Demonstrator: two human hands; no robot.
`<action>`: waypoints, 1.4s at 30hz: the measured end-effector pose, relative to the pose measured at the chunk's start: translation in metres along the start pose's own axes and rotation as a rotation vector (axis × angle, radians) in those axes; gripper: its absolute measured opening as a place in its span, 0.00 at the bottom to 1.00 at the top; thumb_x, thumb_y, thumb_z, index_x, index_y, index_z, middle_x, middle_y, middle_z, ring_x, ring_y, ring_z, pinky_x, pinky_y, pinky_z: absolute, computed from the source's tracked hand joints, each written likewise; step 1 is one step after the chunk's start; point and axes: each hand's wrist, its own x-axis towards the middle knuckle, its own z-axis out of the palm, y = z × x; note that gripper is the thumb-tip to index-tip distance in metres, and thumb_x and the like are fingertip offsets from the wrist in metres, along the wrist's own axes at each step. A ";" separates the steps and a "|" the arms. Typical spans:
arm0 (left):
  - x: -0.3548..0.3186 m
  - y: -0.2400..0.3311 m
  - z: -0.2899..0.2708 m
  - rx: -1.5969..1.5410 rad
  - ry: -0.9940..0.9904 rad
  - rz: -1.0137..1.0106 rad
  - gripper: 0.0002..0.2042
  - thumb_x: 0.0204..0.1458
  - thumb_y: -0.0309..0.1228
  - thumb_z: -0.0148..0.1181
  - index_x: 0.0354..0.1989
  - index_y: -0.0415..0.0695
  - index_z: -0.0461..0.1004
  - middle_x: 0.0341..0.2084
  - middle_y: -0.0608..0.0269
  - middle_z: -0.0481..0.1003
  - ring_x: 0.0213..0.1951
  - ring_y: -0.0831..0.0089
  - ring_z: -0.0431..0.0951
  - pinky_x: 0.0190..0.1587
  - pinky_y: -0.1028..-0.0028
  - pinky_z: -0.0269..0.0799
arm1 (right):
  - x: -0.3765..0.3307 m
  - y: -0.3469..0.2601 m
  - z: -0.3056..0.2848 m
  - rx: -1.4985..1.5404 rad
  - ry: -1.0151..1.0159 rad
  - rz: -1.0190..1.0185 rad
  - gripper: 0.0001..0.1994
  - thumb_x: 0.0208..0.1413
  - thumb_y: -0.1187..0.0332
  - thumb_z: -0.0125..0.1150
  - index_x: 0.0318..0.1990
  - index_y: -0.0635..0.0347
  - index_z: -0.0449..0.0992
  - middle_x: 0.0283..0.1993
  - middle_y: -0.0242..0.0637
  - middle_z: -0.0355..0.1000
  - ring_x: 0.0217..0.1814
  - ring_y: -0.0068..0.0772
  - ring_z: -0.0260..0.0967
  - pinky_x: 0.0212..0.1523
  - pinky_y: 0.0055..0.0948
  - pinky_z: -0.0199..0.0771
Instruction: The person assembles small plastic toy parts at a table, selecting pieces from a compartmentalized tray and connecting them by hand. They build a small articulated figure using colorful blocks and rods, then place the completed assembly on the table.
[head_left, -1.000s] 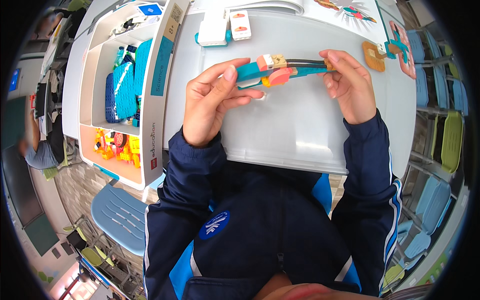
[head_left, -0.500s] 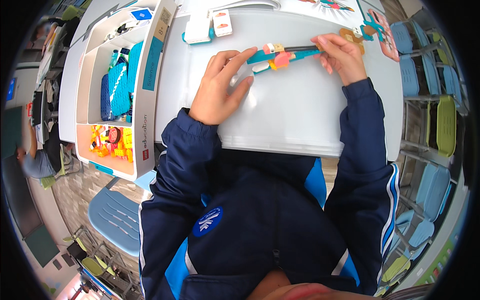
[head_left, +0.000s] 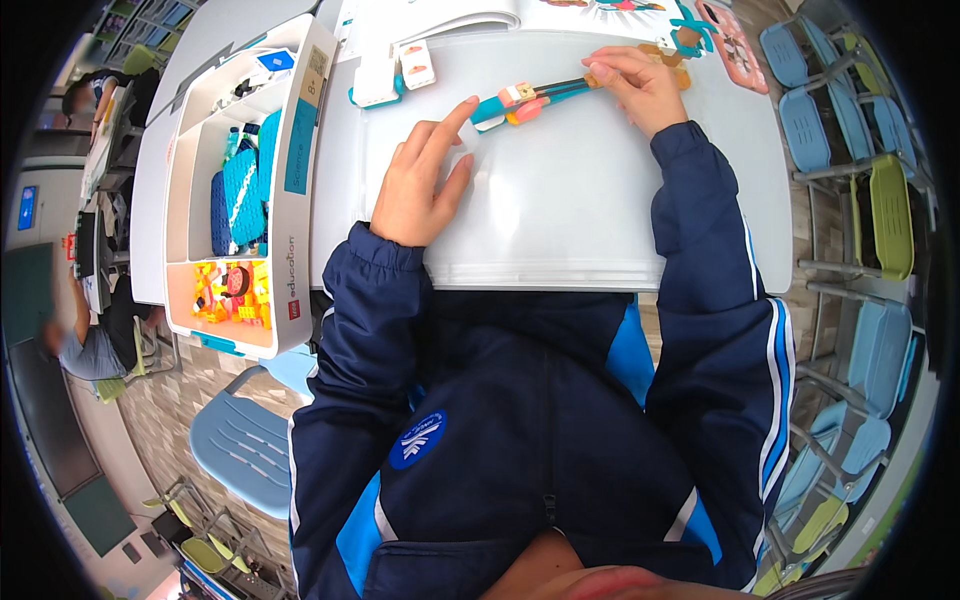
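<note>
The person sits at a white worktop (head_left: 560, 210) with both forearms reaching up from the lower edge. Between the hands lies a brick assembly (head_left: 525, 97): a teal beam carrying a tan block and a pink piece, with dark rods running out toward 2 o'clock. It rests on the worktop near the far edge, tilted so that its right end sits higher in the view.

The left hand (head_left: 420, 180) lies open on the worktop, palm down, fingers loosely spread. Its index finger points toward 1 o'clock and its tip meets the teal end of the assembly. It grips nothing.

The right hand (head_left: 640, 88) is closed around the rod end of the assembly, fingers curled over the top and thumb underneath, pinching the dark rods.

At 9 o'clock from the left hand stands a white sorting tray (head_left: 305, 215) with several compartments. One holds teal and blue plates (head_left: 240, 195); the nearest compartment holds yellow and orange parts (head_left: 232, 295).

At 11 o'clock from the assembly sits a white block with teal trim (head_left: 378, 80), just beside a small white and orange piece (head_left: 417, 63). An open instruction booklet (head_left: 480, 15) lies along the far edge. At 1 o'clock from the right hand is a small teal and brown build (head_left: 688, 40).

Blue and green chairs (head_left: 850, 130) stand to the right of the worktop.
</note>
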 end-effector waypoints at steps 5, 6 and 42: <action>-0.003 -0.012 0.003 0.114 -0.109 0.018 0.24 0.55 0.22 0.60 0.62 0.50 0.73 0.39 0.58 0.73 0.35 0.60 0.72 0.43 0.66 0.68 | -0.001 -0.002 -0.001 -0.004 -0.019 -0.021 0.11 0.63 0.60 0.65 0.46 0.55 0.85 0.49 0.25 0.76 0.28 0.14 0.62 0.26 0.17 0.67; -0.003 -0.012 0.004 0.109 -0.098 0.021 0.24 0.55 0.22 0.60 0.62 0.49 0.73 0.39 0.58 0.73 0.34 0.61 0.71 0.42 0.67 0.68 | 0.000 0.004 -0.002 -0.023 -0.036 -0.043 0.12 0.65 0.59 0.63 0.48 0.54 0.85 0.51 0.25 0.75 0.28 0.14 0.64 0.25 0.16 0.66; 0.001 -0.004 0.006 0.104 -0.064 -0.023 0.23 0.56 0.20 0.56 0.62 0.50 0.75 0.37 0.62 0.73 0.33 0.70 0.68 0.43 0.72 0.67 | -0.005 -0.011 -0.004 -0.114 -0.070 -0.037 0.12 0.58 0.69 0.68 0.49 0.55 0.83 0.43 0.30 0.75 0.29 0.23 0.63 0.34 0.25 0.69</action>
